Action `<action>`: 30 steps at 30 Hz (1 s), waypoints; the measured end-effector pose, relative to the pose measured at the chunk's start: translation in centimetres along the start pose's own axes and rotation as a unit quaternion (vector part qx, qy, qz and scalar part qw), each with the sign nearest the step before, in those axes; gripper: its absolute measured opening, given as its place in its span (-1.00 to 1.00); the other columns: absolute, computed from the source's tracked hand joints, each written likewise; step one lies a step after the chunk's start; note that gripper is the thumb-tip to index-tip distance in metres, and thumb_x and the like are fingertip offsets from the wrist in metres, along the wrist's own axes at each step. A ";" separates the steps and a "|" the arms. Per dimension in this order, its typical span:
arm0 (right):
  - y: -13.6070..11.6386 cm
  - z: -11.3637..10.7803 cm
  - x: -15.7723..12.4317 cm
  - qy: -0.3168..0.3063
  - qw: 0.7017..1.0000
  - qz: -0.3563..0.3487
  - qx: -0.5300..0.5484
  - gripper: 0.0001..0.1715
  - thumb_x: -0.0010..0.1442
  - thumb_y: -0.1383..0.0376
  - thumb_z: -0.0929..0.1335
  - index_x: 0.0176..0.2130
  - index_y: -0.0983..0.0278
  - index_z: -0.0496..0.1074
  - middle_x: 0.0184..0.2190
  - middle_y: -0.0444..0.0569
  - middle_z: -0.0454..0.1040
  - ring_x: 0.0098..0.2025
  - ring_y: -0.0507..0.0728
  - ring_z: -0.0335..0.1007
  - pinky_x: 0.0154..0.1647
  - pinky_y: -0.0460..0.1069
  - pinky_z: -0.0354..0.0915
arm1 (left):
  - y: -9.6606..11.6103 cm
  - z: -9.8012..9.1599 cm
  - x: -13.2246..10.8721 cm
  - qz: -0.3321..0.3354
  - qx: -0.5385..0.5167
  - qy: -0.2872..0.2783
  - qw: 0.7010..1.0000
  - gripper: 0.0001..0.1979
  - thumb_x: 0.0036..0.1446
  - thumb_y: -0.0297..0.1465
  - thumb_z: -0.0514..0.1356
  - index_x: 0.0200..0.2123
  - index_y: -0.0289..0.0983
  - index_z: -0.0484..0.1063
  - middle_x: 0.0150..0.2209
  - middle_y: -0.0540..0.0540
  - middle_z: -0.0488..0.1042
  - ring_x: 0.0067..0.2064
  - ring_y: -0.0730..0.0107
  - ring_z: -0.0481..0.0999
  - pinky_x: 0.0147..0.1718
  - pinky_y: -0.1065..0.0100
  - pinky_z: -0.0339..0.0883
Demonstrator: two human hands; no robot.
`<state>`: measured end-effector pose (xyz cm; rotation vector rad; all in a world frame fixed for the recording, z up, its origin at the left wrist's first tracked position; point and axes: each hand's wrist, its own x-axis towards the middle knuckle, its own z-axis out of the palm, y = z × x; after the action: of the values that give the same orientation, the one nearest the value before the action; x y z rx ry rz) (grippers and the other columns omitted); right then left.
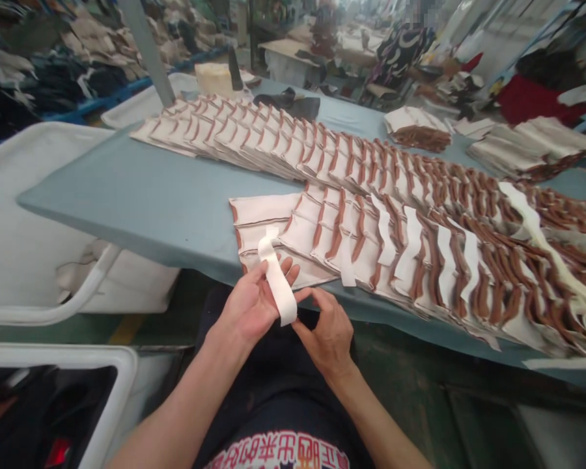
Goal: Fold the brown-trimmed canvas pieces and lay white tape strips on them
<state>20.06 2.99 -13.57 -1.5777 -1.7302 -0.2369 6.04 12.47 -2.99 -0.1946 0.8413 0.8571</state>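
Note:
A white fabric strip point(282, 290) lies across the fingers of my left hand point(251, 303), with the thumb on its edge. At the strip's lower end, my right hand point(328, 332) pinches the corner between thumb and forefinger. The strip's upper end curls over a pale fabric piece with brown edges point(261, 212) at the near side of the table. To the right, a row of overlapping pale and brown fabric pieces point(322, 218) runs along the table edge. Several more white strips point(409, 251) lie across that row.
A second long row of overlapping pieces point(268, 137) lies behind, on the blue-covered table point(127, 185). A long cream strip point(542, 241) drapes over the right end. White bins point(24, 241) stand at the left. Folded stacks point(415, 124) sit at the back; a person point(403, 52) is beyond.

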 end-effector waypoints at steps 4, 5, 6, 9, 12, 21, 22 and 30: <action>-0.9 -0.6 -0.9 0.018 0.999 0.005 0.027 -0.53 0.31 0.20 0.45 0.14 0.21 0.31 -0.18 0.13 0.61 -0.22 0.26 0.60 -0.26 0.11 0.47 | -0.4 0.1 0.4 0.006 -0.001 -0.004 1.000 -0.72 0.49 -0.42 -0.03 -0.11 -0.34 0.48 -0.32 -0.14 0.63 -0.29 0.20 0.69 0.08 -0.31 0.48; -1.0 -0.8 -1.0 0.019 0.999 0.004 0.033 -0.56 0.31 0.22 0.45 0.11 0.20 0.32 -0.21 0.09 0.61 -0.24 0.25 0.60 -0.28 0.10 0.45 | -0.5 0.1 0.4 0.008 0.002 -0.005 1.000 -0.72 0.49 -0.43 -0.02 -0.10 -0.34 0.48 -0.31 -0.14 0.63 -0.28 0.19 0.69 0.09 -0.31 0.47; -1.1 -1.0 -1.1 0.019 0.999 0.002 0.040 -0.60 0.31 0.23 0.44 0.09 0.18 0.32 -0.24 0.06 0.61 -0.25 0.23 0.60 -0.29 0.08 0.44 | -0.7 0.1 0.5 0.008 0.005 -0.004 1.000 -0.73 0.49 -0.43 -0.02 -0.10 -0.35 0.48 -0.31 -0.14 0.64 -0.28 0.19 0.69 0.10 -0.32 0.46; -1.3 -1.8 -1.1 0.016 0.998 -0.006 0.063 -0.74 0.33 0.31 0.42 -0.01 0.14 0.36 -0.30 -0.02 0.62 -0.31 0.18 0.59 -0.30 0.05 0.40 | -0.8 0.1 0.6 0.008 0.013 -0.003 1.000 -0.73 0.48 -0.44 -0.02 -0.10 -0.35 0.49 -0.30 -0.14 0.64 -0.28 0.19 0.69 0.12 -0.34 0.44; -1.3 -2.7 -0.9 0.002 0.996 -0.018 0.092 -0.88 0.36 0.35 0.36 -0.11 0.13 0.42 -0.37 -0.05 0.62 -0.37 0.15 0.56 -0.32 0.04 0.36 | -0.9 0.1 0.7 0.010 0.018 -0.003 1.000 -0.71 0.48 -0.44 -0.03 -0.11 -0.35 0.49 -0.31 -0.13 0.65 -0.28 0.20 0.69 0.11 -0.36 0.43; -2.7 -5.7 0.9 -0.099 0.966 0.067 0.228 -0.83 0.41 0.35 0.33 -0.25 0.19 0.49 -0.52 -0.15 0.56 -0.52 0.06 0.49 -0.44 -0.04 0.37 | -0.9 0.0 0.7 0.037 0.065 0.002 0.997 -0.73 0.46 -0.46 0.01 -0.19 -0.35 0.51 -0.31 -0.15 0.65 -0.27 0.21 0.69 0.11 -0.32 0.46; -2.9 -5.9 1.1 -0.114 0.954 0.098 0.260 -0.82 0.41 0.36 0.32 -0.23 0.19 0.50 -0.51 -0.16 0.57 -0.52 0.06 0.50 -0.43 -0.06 0.39 | -0.9 0.0 0.8 0.041 0.073 0.002 0.996 -0.73 0.45 -0.47 0.02 -0.19 -0.35 0.52 -0.31 -0.16 0.65 -0.27 0.22 0.69 0.11 -0.31 0.47; -3.8 -6.4 2.2 -0.216 0.812 0.297 0.455 -0.77 0.40 0.25 0.33 -0.18 0.23 0.60 -0.44 -0.09 0.66 -0.54 0.02 0.49 -0.46 -0.11 0.42 | -0.7 0.1 1.0 0.042 0.075 0.012 0.996 -0.73 0.46 -0.46 0.03 -0.20 -0.38 0.52 -0.34 -0.15 0.65 -0.30 0.24 0.69 0.16 -0.32 0.43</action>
<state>19.38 -0.03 -6.47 -1.3435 -1.2040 1.1757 7.02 12.64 -3.76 -0.0375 0.9381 0.8665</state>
